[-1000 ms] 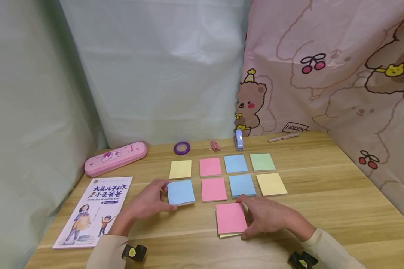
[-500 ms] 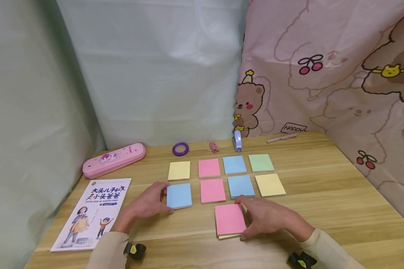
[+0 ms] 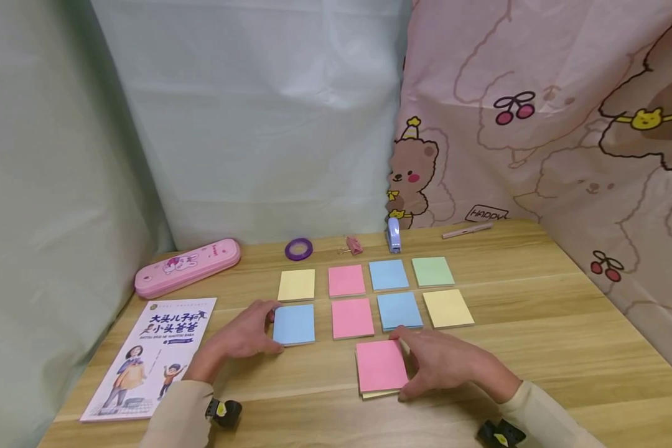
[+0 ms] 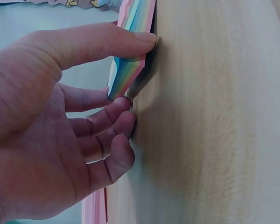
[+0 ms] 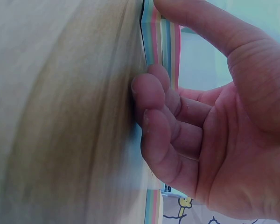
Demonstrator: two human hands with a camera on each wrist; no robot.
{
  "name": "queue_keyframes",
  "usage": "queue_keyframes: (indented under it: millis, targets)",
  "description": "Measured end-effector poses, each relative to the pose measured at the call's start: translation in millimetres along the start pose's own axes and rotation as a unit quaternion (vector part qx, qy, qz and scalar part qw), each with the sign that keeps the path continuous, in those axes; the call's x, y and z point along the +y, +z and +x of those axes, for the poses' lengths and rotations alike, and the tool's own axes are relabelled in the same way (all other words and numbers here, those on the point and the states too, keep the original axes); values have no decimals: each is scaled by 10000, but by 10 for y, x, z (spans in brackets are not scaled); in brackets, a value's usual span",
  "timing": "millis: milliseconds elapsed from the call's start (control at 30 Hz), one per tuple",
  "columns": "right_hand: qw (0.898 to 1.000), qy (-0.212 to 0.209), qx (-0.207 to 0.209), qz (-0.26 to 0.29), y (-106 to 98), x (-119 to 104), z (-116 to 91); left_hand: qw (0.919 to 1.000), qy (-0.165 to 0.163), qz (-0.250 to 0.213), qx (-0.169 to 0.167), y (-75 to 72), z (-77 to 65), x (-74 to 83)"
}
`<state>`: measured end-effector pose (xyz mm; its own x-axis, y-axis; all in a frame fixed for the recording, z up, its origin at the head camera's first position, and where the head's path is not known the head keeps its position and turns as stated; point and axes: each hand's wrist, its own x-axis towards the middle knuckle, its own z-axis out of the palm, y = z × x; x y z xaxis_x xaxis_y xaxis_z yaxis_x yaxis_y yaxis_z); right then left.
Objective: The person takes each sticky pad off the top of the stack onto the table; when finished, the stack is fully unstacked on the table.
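Note:
In the head view my left hand (image 3: 241, 335) pinches the left side of a blue sticky note pad (image 3: 294, 325) between thumb and fingers. That pad's striped, many-coloured edge (image 4: 130, 70) shows in the left wrist view, close to the tabletop. My right hand (image 3: 448, 359) grips the right side of a pink sticky note pad (image 3: 381, 366), which lies on a yellow-topped pad (image 3: 378, 394), slightly offset. In the right wrist view, the thumb and fingers of the right hand (image 5: 200, 116) hold these two stacked pads (image 5: 161, 44) by their edges.
Behind are pads in two rows: yellow (image 3: 297, 285), pink (image 3: 346, 281), blue (image 3: 389, 275), green (image 3: 433, 272), then pink (image 3: 353, 318), blue (image 3: 400, 310), yellow (image 3: 448, 308). Further out lie a pencil case (image 3: 187, 267), booklet (image 3: 151, 361), tape roll (image 3: 298, 249), clip (image 3: 354, 245), stapler (image 3: 393, 235) and pen (image 3: 467, 231).
The blue pad in my left hand has turned slightly, from slanted to squarer beneath the yellow pad. My right hand keeps its grip on the pink and yellow stack; the head view has shifted a little.

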<state>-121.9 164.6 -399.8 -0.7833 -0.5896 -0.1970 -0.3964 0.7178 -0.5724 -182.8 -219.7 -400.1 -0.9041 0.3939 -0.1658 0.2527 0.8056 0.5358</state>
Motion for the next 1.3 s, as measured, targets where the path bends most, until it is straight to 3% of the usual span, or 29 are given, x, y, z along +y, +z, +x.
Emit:
queue_keyframes:
  millis: [1067, 1200, 1300]
  targets:
    - [10000, -32, 8, 3, 14, 9, -3, 9995, -313, 8, -91, -26, -41, -15]
    - [10000, -37, 16, -41, 14, 9, -5, 9993, -385, -28, 18, -35, -127, 71]
    - [9999, -58, 47, -133, 7, 4, -4, 9992, -363, 79, 136, -6, -208, 234]
